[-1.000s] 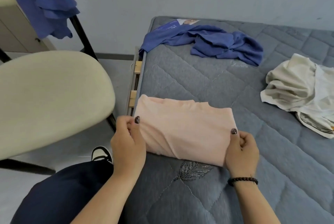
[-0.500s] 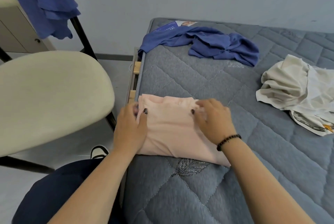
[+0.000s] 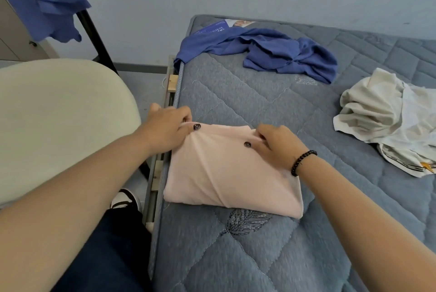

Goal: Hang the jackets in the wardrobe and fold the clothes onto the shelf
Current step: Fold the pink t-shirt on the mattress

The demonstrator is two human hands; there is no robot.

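I see the folded pink top on the mattress, my left hand pinching its 11 o'clock corner, my right hand gripping the far edge. It looks soft, light and floppy; I'd lift it from underneath both sides.

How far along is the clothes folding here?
Early on. The pink garment is folded small on the mattress; the left hand and right hand pinch its far edge. The blue garment and cream clothes lie crumpled. No shelf shows.
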